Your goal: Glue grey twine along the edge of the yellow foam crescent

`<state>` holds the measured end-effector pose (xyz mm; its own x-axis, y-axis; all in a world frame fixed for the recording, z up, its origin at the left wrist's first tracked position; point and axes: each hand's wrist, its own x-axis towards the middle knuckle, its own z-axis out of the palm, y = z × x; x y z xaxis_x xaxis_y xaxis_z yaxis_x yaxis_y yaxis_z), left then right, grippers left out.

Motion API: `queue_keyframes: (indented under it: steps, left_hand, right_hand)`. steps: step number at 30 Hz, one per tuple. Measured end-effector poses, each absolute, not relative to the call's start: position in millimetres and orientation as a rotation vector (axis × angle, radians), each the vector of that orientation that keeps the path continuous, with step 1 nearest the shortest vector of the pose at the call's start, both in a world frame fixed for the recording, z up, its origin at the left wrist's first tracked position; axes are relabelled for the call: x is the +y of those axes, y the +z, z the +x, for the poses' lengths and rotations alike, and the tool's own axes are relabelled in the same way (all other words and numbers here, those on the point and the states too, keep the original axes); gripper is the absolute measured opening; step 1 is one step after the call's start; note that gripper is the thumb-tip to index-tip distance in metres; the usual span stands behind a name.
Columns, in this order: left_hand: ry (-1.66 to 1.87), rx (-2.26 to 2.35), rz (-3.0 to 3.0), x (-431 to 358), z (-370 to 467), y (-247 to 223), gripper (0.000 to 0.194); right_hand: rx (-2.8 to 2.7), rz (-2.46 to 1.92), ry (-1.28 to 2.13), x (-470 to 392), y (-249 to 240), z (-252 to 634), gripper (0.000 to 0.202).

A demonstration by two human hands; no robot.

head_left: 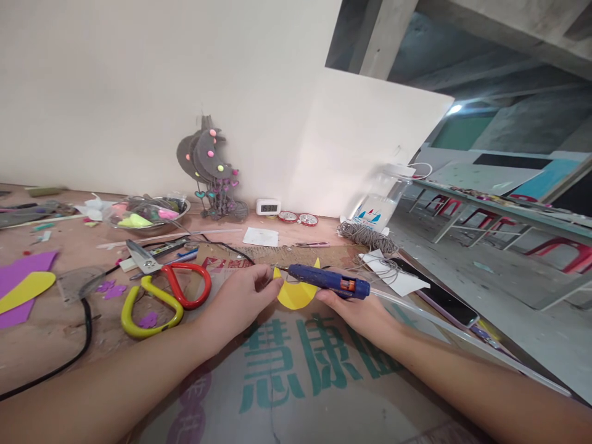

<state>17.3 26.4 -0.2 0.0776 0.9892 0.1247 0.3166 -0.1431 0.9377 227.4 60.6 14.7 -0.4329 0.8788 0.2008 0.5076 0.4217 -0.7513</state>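
A yellow crescent-shaped piece [296,297] is in the middle, above a cardboard sheet [324,394] with green characters. My left hand [247,295] pinches its left tip between thumb and fingers. My right hand [354,306] is closed round a blue glue gun [319,277], whose nozzle points left at the piece's left tip, near my left fingertips. The gun's body crosses in front of the crescent. Most of my right fingers are hidden behind the gun.
Red and yellow-handled scissors [187,287] and purple foam [28,290] lie left. Behind are a bowl [178,213], a clock [268,207] and grey moon ornaments [208,154]. Right are grey cord [367,237], a bottle [382,194] and a phone [437,293].
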Motion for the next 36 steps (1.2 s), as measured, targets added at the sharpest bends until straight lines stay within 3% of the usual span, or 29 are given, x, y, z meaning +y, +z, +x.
queue_keyframes:
  steps: [16,20,24,29,36]
  left_hand:
    - [1.076,1.381,1.647,27,18,-1,0.027]
    - [1.08,1.368,1.622,27,18,0,0.027]
    - [1.095,1.375,1.577,28,19,2,0.028]
    - [1.115,1.29,1.472,30,19,5,0.028]
    - [1.146,1.252,1.377,32,21,3,0.028]
  right_hand:
    - [-2.042,-1.178,0.824,61,16,228,0.019]
    - [-2.051,-1.222,0.842,61,25,232,0.029]
    - [-1.983,-1.035,0.865,70,38,237,0.037]
    - [-1.968,-0.837,0.906,95,75,235,0.032]
    - [-2.149,-1.018,0.661,169,101,207,0.034]
